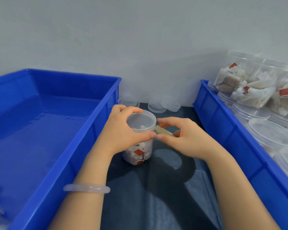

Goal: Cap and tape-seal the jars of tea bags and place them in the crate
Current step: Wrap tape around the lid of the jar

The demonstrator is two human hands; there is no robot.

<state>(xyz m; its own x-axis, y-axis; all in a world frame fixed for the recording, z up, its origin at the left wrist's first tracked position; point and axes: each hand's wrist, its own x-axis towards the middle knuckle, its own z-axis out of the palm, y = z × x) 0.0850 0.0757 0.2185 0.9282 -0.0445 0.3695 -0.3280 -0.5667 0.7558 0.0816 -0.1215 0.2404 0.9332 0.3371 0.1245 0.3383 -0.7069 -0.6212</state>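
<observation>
A clear jar (140,151) packed with tea bags stands on the dark mat between two blue crates, its clear lid (140,121) on top. My left hand (121,130) grips the jar around the lid and upper wall. My right hand (181,138) pinches a strip of yellowish tape (163,131) that runs from the lid's edge toward the right. I cannot see a tape roll. The big blue crate (96,117) on the left shows only a bare blue floor.
The blue crate (223,123) on the right holds several clear jars of tea bags (256,87), lying piled. Loose clear lids (165,104) lie on the mat by the wall behind the jar. A grey wall closes the back.
</observation>
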